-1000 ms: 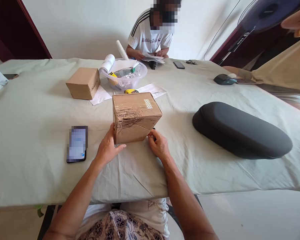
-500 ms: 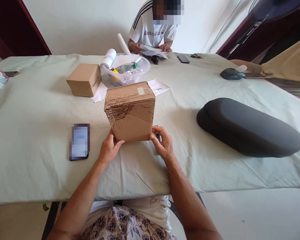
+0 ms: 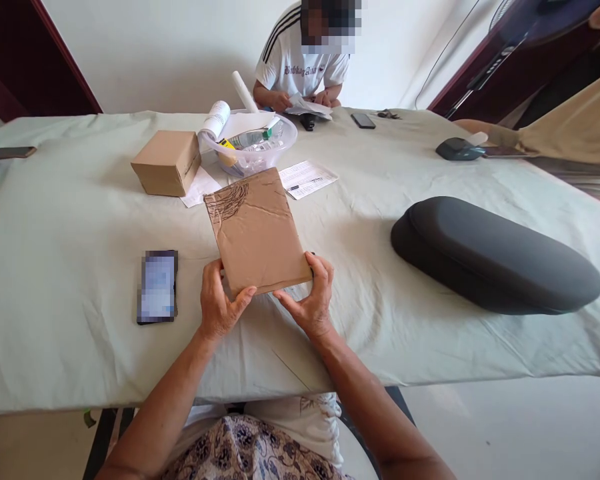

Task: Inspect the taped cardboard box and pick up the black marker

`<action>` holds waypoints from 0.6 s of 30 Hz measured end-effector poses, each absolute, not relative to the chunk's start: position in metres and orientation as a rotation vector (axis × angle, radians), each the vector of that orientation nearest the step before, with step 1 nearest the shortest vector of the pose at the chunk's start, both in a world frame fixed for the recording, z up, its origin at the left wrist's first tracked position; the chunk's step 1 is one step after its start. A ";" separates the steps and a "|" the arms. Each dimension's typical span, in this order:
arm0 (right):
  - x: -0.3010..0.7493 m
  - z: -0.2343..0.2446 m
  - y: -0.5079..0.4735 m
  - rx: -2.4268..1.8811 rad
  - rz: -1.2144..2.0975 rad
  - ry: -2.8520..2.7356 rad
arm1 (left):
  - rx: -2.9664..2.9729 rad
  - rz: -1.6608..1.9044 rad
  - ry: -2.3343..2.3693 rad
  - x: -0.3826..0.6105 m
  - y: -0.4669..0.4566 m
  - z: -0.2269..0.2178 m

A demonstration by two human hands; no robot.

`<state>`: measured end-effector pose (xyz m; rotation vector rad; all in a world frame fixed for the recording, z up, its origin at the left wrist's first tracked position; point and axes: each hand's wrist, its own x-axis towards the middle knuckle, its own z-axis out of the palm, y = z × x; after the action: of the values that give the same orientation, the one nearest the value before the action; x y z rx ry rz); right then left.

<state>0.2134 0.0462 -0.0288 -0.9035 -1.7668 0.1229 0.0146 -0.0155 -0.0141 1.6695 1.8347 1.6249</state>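
A brown cardboard box [image 3: 260, 233] with dark scribbled lines at its upper left corner is tilted, one broad face towards me. My left hand [image 3: 223, 300] is closed round its lower left corner, thumb on the bottom edge. At the lower right corner my right hand [image 3: 310, 293] grips it too, thumb under the bottom edge. The box's far side and most of my fingertips behind it are hidden. Left of my hands a phone [image 3: 157, 287] with a lit, blurred screen lies on the table.
Beyond the box are a second cardboard box [image 3: 165, 163], a plastic basin [image 3: 293, 137] holding a bottle and rolls, and a printed sheet [image 3: 313, 179] with a pen. A long dark padded seat [image 3: 495, 253] lies at right. A person [image 3: 305, 67] sits opposite with papers; another person's arm [image 3: 495, 133] reaches in.
The box has tipped so its top face no longer shows and the broad face looks up at me. My right hand has shifted its grip, its thumb now under the bottom edge.
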 end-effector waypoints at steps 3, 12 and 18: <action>0.207 -0.031 0.040 -0.918 0.153 -1.735 | 1.664 1.713 1.834 0.020 -0.017 -0.014; 0.200 -0.038 0.038 -1.012 0.377 -1.609 | 1.592 1.667 1.893 0.026 -0.019 -0.013; 0.200 -0.033 0.040 -0.932 0.710 -1.476 | 1.507 1.663 1.852 0.021 -0.019 -0.014</action>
<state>0.2004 0.0396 -0.0330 -0.9316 -1.4764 0.7103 0.0210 -0.0186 -0.0140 1.5066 1.8521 1.6631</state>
